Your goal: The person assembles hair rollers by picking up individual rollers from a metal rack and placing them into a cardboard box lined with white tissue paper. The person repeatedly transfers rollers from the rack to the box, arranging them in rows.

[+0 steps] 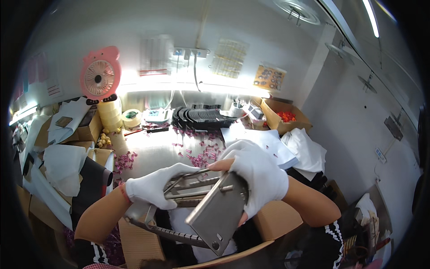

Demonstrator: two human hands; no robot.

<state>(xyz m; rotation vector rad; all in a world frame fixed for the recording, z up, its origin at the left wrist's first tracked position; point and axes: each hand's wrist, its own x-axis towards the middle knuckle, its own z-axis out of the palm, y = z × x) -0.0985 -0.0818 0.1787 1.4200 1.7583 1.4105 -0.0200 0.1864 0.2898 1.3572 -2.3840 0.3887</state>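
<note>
A grey metal frame (217, 208), with a flat plate, several crossbars and a ribbed lower bar, is held tilted in front of me. My left hand (154, 184), in a white glove, is closed around the bars at its left end. Gripping the plate's right side is my right hand (262, 175), also gloved, with some bare fingertips showing. What kind of device the frame is, I cannot tell. Below it stands an open cardboard box (141, 240) with black and white things inside, partly hidden by the frame.
Small pink pieces (204, 154) lie scattered over the metal tabletop (154, 154). Behind them is a row of black curved parts (201, 119). A pink fan (99, 74) stands above tape rolls (109, 114). At the right are white sheets (273, 145) and a carton (291, 125) of red pieces.
</note>
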